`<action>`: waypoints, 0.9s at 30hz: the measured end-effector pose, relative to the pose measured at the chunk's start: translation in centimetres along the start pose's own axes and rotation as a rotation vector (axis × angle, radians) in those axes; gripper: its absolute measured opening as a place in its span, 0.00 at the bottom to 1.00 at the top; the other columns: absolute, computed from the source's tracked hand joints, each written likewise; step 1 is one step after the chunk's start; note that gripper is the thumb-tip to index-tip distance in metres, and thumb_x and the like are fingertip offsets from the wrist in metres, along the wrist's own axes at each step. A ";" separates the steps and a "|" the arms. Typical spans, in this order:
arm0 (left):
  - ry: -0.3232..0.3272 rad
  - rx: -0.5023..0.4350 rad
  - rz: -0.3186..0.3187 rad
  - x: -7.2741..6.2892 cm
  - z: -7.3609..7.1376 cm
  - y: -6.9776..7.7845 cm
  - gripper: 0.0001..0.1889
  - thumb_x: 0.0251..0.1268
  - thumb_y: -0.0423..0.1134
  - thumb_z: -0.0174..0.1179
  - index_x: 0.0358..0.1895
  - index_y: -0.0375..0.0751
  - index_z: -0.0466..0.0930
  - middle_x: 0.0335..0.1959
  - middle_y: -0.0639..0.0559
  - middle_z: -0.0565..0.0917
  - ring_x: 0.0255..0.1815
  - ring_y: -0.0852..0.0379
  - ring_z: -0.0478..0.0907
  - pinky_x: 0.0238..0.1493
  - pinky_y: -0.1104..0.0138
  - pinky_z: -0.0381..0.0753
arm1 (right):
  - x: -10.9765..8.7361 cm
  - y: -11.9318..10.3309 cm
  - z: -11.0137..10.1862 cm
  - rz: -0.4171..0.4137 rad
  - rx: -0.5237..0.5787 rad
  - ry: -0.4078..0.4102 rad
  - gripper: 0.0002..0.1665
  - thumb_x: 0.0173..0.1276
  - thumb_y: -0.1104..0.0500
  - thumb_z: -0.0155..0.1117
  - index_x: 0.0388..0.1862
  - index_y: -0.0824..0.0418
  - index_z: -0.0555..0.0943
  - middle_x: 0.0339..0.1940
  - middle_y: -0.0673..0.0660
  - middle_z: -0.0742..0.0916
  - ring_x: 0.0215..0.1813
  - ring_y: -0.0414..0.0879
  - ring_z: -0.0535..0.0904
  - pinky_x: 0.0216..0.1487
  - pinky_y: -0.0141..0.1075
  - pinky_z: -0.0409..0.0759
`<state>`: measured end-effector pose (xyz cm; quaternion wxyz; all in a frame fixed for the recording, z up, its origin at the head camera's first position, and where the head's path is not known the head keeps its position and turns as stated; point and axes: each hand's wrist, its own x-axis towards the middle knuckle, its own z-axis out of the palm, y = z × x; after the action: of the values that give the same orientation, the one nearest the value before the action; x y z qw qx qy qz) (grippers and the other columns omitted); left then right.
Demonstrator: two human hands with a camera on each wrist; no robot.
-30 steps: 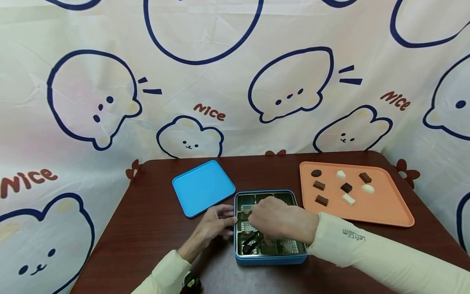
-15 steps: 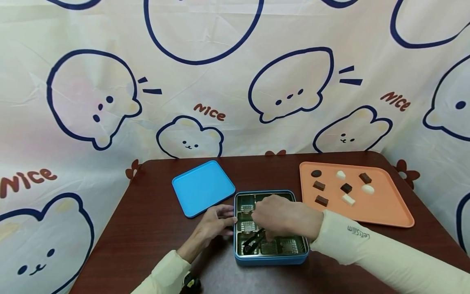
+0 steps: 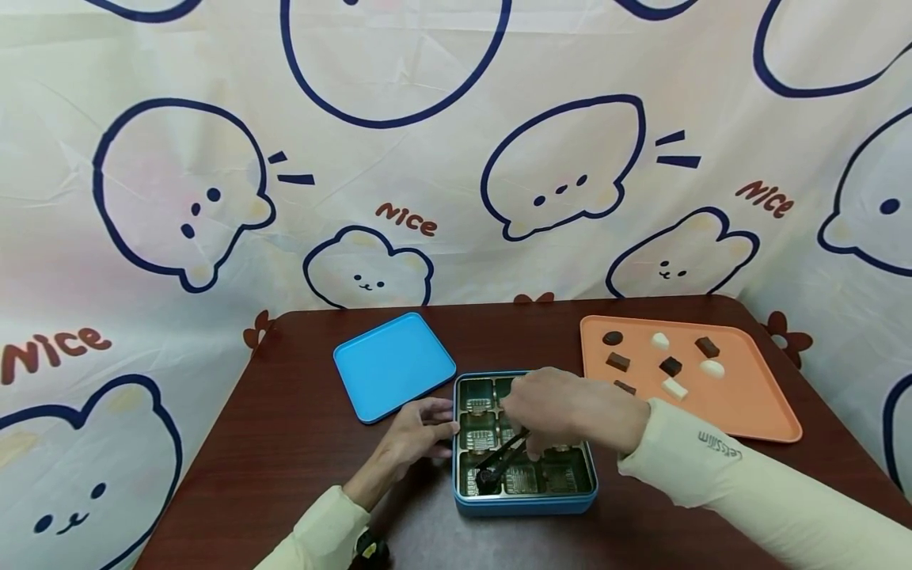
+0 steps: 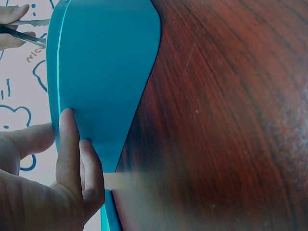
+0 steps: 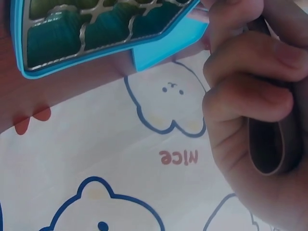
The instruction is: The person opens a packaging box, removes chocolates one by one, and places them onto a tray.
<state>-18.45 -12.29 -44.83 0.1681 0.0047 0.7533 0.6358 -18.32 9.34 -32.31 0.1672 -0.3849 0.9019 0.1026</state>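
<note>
My right hand point(image 3: 552, 404) grips dark tongs point(image 3: 511, 453) above a blue tin point(image 3: 527, 507) with a gold divided insert. The tips slant down into the front-left compartment, where something dark shows; I cannot tell whether it is a chocolate or only the tips. In the right wrist view, curled fingers wrap the bent end of the tongs point(image 5: 288, 149). My left hand point(image 3: 413, 434) touches the tin's left side. In the left wrist view, its straight fingers point(image 4: 69, 149) lie against the blue wall point(image 4: 106, 72). The right hand covers the tin's back-right compartments.
An orange tray point(image 3: 755, 404) at the right holds several dark, brown and white chocolates point(image 3: 671, 366). A blue lid point(image 3: 394, 366) lies behind the left hand. A small black object point(image 3: 370, 548) sits by the left sleeve. A printed cloth point(image 3: 456, 158) hangs behind the table.
My right hand has shifted a little right and up in the head view, showing more of the tongs and front compartments. The left hand has stayed against the tin.
</note>
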 end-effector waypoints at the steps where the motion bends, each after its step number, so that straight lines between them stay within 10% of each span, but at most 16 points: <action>1: 0.000 0.000 0.000 0.0 0.0 0.0 0.25 0.68 0.30 0.62 0.66 0.26 0.69 0.58 0.32 0.78 0.44 0.51 0.84 0.35 0.57 0.89 | -0.2 0.2 -0.1 -0.002 0.008 0.004 0.13 0.55 0.47 0.80 0.37 0.51 0.89 0.32 0.45 0.87 0.35 0.40 0.82 0.38 0.32 0.84; 16: 0.007 0.001 -0.002 0.0 0.1 -0.1 0.25 0.68 0.29 0.62 0.67 0.26 0.69 0.59 0.32 0.77 0.48 0.49 0.83 0.34 0.58 0.89 | -2.2 3.1 -1.8 -0.008 0.189 0.072 0.15 0.56 0.49 0.79 0.39 0.54 0.91 0.38 0.47 0.90 0.36 0.38 0.84 0.36 0.32 0.84; 27: 0.011 0.010 0.005 0.1 0.0 -0.2 0.26 0.68 0.30 0.63 0.66 0.26 0.69 0.58 0.32 0.77 0.46 0.51 0.83 0.33 0.58 0.89 | -3.3 5.1 -2.2 0.039 0.278 0.083 0.11 0.59 0.54 0.77 0.38 0.58 0.91 0.20 0.45 0.85 0.16 0.33 0.76 0.27 0.30 0.81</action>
<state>-18.50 -12.34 -45.00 0.1622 0.0037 0.7573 0.6326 -20.40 14.31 -28.72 0.1793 -0.3445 0.9208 -0.0360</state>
